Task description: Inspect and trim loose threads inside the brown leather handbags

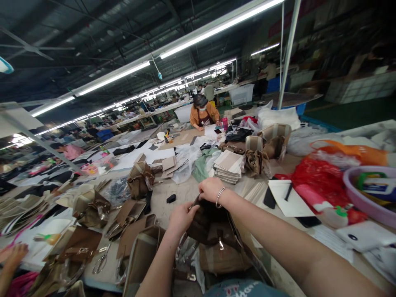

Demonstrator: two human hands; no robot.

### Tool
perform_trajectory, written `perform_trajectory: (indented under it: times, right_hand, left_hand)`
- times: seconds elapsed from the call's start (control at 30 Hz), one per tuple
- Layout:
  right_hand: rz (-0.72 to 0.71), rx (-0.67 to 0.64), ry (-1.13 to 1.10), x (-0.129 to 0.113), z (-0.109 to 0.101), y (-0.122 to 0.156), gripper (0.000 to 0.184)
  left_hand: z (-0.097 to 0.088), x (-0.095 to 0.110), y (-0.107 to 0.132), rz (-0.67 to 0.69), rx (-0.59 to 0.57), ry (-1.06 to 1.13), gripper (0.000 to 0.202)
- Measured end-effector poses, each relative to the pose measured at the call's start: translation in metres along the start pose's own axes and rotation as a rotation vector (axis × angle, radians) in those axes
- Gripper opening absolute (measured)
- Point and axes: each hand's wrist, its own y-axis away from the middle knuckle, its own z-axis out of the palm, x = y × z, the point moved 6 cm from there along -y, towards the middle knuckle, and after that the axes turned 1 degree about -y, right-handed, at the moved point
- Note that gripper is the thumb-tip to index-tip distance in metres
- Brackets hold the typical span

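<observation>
A dark brown handbag [213, 233] with a metal clasp stands on the table edge right in front of me. My left hand [181, 216] is closed on the bag's top rim at its left side. My right hand [212, 189], a silver bracelet on its wrist, curls over the far top edge of the same bag, fingers bent down into the opening. Both forearms reach in from the bottom right.
Several tan and brown bags [89, 210] lie to the left, with scissors [100, 260] near the front edge. A stack of beige panels [229, 165] sits beyond, red plastic bags [312, 177] and a purple basin [368, 194] at right. A person in orange [202, 113] works at the far end.
</observation>
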Motion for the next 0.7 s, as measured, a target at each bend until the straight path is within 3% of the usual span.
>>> perform_trajectory:
  times: [0.33,0.7]
  right_hand:
    - [-0.006,0.035,-0.075,0.013,0.003,0.004,0.039]
    - [0.041,0.046,-0.092,0.017,0.007,0.004,0.029]
  left_hand:
    - [-0.001,0.003,-0.013,-0.023,-0.021,-0.147,0.027]
    - [-0.003,0.003,-0.008,-0.017,0.039,-0.163,0.026]
